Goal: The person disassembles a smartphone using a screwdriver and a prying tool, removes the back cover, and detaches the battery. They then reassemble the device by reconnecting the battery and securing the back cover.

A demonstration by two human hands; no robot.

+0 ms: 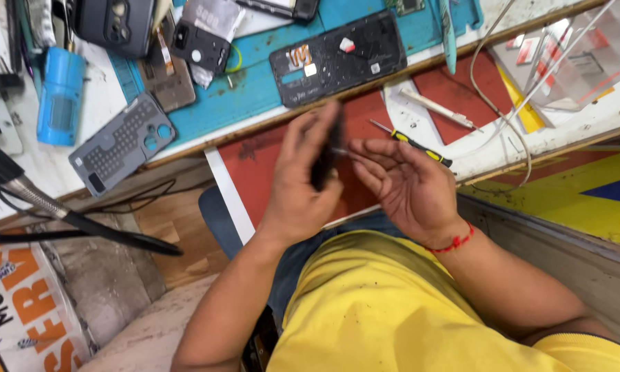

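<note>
Two hands up over the bench's near edge here. My left hand [297, 180] is clamped around a dark phone [326, 155], held edge-on so I barely see it. My right hand [406, 184] sits just beside it, palm up, fingers loosely curled, pinching what looks like a thin metal tool [342, 151] against the phone's edge, though it's too small to be sure. A yellow-handled screwdriver [412, 142] lies on the bench right behind my right fingers, and a black back cover [337, 58] rests on the blue mat [255, 86] toward the far edge. My worry: the phone's over open floor, so a slipped grip drops it, and the tip could skid and gouge something.
</note>
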